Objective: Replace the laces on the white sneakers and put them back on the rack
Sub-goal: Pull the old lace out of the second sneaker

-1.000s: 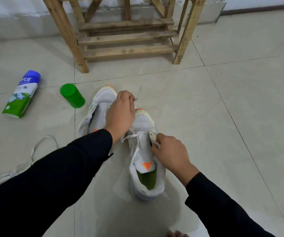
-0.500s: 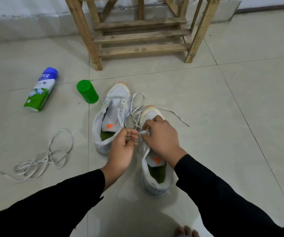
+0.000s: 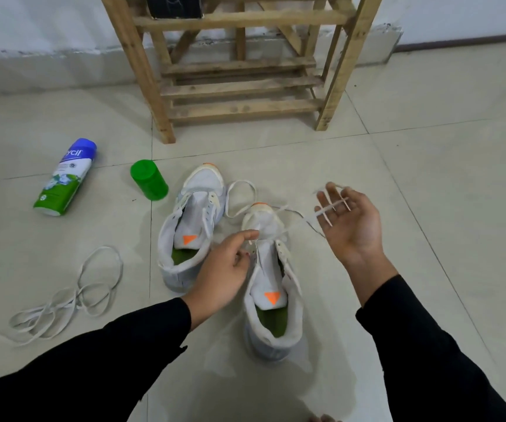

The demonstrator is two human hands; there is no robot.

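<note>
Two white sneakers stand on the tiled floor, toes toward the rack: the left one (image 3: 194, 226) and the right one (image 3: 271, 287), each with an orange tag on its tongue and a green insole. A white lace (image 3: 299, 222) runs from the right sneaker's lowest eyelets. My left hand (image 3: 224, 269) pinches it just above the tongue. My right hand (image 3: 350, 220) is raised palm-up to the right, with the lace draped across its spread fingers. The wooden rack (image 3: 239, 83) stands behind the shoes.
A second loose white lace (image 3: 69, 296) lies tangled on the floor at the left. A blue-and-green spray can (image 3: 66, 178) lies on its side, its green cap (image 3: 150, 179) beside the left sneaker. A dark box (image 3: 172, 6) sits on the rack. Toes (image 3: 324, 418) show at the bottom edge.
My right hand has left the right sneaker's eyelets and swung up and right, drawing the lace out. My left hand stays by the tongue. The view has tilted up toward the rack.
</note>
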